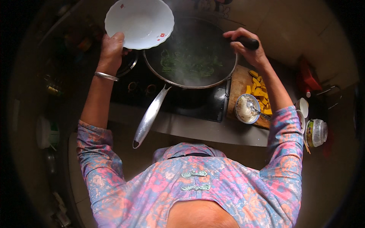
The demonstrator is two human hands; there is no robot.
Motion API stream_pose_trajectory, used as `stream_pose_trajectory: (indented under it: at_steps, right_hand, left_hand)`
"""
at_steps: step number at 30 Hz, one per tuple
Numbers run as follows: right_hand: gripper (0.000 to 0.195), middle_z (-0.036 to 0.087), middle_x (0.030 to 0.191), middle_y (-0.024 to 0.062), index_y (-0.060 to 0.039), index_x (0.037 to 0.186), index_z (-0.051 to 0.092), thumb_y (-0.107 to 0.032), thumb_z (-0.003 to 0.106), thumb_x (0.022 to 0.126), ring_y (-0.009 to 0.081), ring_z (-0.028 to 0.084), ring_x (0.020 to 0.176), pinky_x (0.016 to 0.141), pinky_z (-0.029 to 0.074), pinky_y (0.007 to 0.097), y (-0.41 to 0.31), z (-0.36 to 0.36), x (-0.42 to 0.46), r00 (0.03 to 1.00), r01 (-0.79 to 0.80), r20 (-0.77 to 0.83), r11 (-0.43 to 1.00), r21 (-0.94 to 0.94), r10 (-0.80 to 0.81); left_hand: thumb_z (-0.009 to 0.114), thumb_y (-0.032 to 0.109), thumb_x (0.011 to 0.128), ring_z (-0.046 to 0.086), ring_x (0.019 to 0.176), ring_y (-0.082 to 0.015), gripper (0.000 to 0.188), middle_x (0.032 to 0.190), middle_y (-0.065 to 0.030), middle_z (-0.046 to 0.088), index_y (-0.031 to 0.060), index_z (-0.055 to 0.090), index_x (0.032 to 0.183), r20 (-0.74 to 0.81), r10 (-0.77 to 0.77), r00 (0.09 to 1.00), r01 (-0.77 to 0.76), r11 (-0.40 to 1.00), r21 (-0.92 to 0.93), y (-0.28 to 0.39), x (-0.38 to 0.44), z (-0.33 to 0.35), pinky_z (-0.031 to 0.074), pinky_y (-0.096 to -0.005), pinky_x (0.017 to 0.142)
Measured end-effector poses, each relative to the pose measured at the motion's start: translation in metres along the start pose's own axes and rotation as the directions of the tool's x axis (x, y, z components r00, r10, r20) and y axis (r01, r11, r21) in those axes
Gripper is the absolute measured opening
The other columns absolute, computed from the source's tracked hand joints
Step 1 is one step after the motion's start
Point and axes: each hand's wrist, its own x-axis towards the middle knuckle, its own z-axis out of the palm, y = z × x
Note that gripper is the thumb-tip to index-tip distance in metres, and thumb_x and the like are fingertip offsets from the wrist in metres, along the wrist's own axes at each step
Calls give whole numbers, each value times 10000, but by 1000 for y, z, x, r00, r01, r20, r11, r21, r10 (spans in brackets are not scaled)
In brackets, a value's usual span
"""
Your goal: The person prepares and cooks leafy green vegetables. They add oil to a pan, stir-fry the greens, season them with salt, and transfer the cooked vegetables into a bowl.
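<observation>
My left hand point(111, 54) grips the rim of a white scalloped bowl point(139, 24) with small red flowers, tilted so its inside faces me. The bowl hangs over the left edge of a steaming wok point(190, 84). Thin green vegetable strands point(188, 64) lie in the wok. My right hand point(249, 47) is closed around the black handle point(248, 42) of a cooking utensil at the wok's upper right. Steam and dimness hide the utensil's working end. The wok's long metal handle point(151, 116) points down and left, touched by neither hand.
The wok stands on a black glass hob point(196, 101). To its right, a wooden cutting board point(239, 77) holds cut orange pumpkin pieces point(259, 91) and a small bowl of white paste point(246, 109) with a spoon. Near my right sleeve are a jar point(316, 132) and small white bowls point(302, 107).
</observation>
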Motion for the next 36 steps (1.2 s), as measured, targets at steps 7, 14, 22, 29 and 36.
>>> stream_pose_trajectory:
  at_steps: [7,14,22,29,36]
  right_hand:
    - [99,653,957,73,-44,891,576,-83,588,801,84,547,667,578,482,235,-70,-22,33,938,187,317,974,-127,-139]
    - [202,650,822,26,-71,915,603,-250,644,832,64,544,607,501,464,212,-47,-23,31,974,-223,-39,975,4,223]
    - [249,663,852,43,-65,848,601,-313,605,869,57,549,565,470,430,190,-109,-11,51,972,-206,74,960,-191,224]
    - [368,681,895,112,-66,893,584,-430,615,851,110,638,591,452,488,188,-93,5,38,838,-500,-59,806,318,543]
    - [265,686,889,80,-87,893,588,-349,605,859,61,604,613,487,478,174,-107,-5,49,803,-473,-252,835,281,540]
  left_hand:
    - [605,123,782,607,771,-180,365,930,-82,601,10,526,1120,-244,-113,963,36,954,-298,-38,-30,-57,521,-280,572]
    - [612,131,766,610,773,-172,346,912,-73,611,22,554,1089,-224,-135,965,56,944,-326,-47,-52,-97,511,-269,566]
    - [605,125,765,602,732,-186,391,906,-82,603,10,509,1126,-251,-198,947,97,926,-365,-57,-65,-111,496,-278,539]
    - [607,147,777,604,828,-202,415,969,-109,591,6,503,1153,-187,-222,957,151,930,-336,-65,-73,-116,520,-314,606]
    - [554,112,764,572,590,-170,269,772,-90,591,-8,540,1004,-216,-232,948,122,895,-428,-58,-76,-101,430,-268,444]
